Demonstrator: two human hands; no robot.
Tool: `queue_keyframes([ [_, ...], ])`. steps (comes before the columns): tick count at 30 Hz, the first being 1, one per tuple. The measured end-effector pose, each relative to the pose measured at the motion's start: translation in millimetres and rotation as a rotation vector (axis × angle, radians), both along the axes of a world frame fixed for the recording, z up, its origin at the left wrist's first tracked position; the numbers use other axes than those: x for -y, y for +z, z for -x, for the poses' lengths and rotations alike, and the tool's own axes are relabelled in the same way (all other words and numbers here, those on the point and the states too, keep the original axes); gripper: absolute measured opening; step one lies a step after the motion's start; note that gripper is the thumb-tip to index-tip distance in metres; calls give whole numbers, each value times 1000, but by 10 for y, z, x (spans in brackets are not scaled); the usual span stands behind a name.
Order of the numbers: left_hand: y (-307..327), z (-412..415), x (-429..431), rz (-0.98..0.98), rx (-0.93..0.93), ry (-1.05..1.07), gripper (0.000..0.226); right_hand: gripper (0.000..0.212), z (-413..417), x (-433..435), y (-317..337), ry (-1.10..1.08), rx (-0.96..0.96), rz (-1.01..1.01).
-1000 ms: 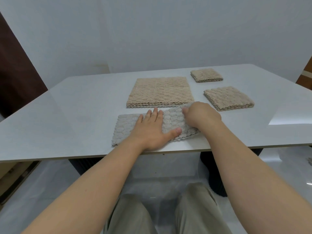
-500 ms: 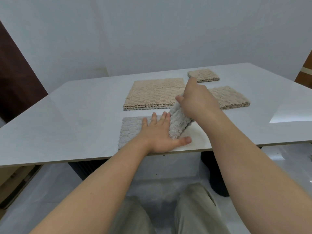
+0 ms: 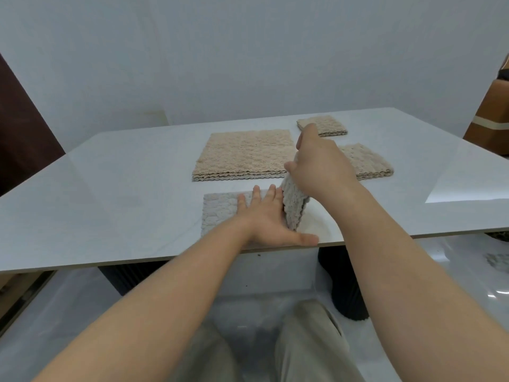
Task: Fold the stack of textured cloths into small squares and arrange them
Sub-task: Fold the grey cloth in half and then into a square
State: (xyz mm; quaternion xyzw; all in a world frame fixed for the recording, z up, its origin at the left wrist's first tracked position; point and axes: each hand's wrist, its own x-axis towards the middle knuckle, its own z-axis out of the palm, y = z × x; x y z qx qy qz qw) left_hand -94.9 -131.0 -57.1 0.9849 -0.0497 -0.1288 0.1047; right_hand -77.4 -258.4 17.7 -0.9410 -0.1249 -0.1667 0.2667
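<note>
A pale grey textured cloth (image 3: 220, 209) lies near the table's front edge. My left hand (image 3: 268, 216) presses flat on its middle, fingers spread. My right hand (image 3: 319, 166) pinches the cloth's right half and holds it lifted upright above the left hand. Behind it sits a flat stack of beige cloths (image 3: 245, 154). Two folded beige squares lie to the right: a near folded square (image 3: 366, 164), partly hidden by my right hand, and a far folded square (image 3: 323, 125).
The white glossy table (image 3: 110, 194) has its front edge just under my left thumb. A brown chair or cabinet (image 3: 490, 119) stands at the far right. A dark door (image 3: 19, 133) is at the left. My legs show below the table.
My right hand has raised the grey cloth's right half from flat on the table to upright, swinging it leftward. My left hand has stayed pressed on the cloth.
</note>
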Motion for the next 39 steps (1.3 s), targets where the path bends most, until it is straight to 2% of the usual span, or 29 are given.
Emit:
queue_keyframes([
  [2, 182, -27, -170, 108, -134, -33, 147, 34, 38, 25, -14, 27, -4, -37],
  [5, 505, -99, -509, 456, -307, -24, 133, 41, 142, 74, -12, 81, -76, -178],
  [10, 884, -326, -505, 673, -18, 244, 49, 62, 337, 110, -129, 100, -109, -446],
  [11, 932, -346, -423, 745, -10, 297, 41, 64, 372, 104, -176, 108, -109, -497],
  [12, 990, -344, -326, 795, -19, 335, 46, 66, 406, 93, -223, 119, -111, -543],
  [15, 1119, -374, -103, 720, -62, 334, 74, 65, 494, 21, -360, 154, -93, -671],
  [17, 1193, -366, 25, 595, -52, 296, 80, 62, 544, -51, -448, 145, -41, -752],
  [21, 1212, -382, 165, 357, -23, 230, 63, 55, 631, -214, -638, 73, 87, -832],
  [25, 1149, -393, 135, 236, -7, 208, 42, 52, 669, -310, -773, 92, 109, -835],
  [30, 1143, -381, 27, 228, 137, 261, 21, 52, 681, -380, -825, 151, 117, -777],
  [34, 1140, -372, -177, 216, 152, 332, 23, 50, 705, -486, -890, 233, 206, -622],
  [36, 1097, -376, -339, 274, 110, 379, 24, 49, 709, -562, -958, 270, 310, -501],
  [39, 948, -395, -615, 480, 83, 504, 27, 46, 721, -679, -1041, 279, 401, -318],
])
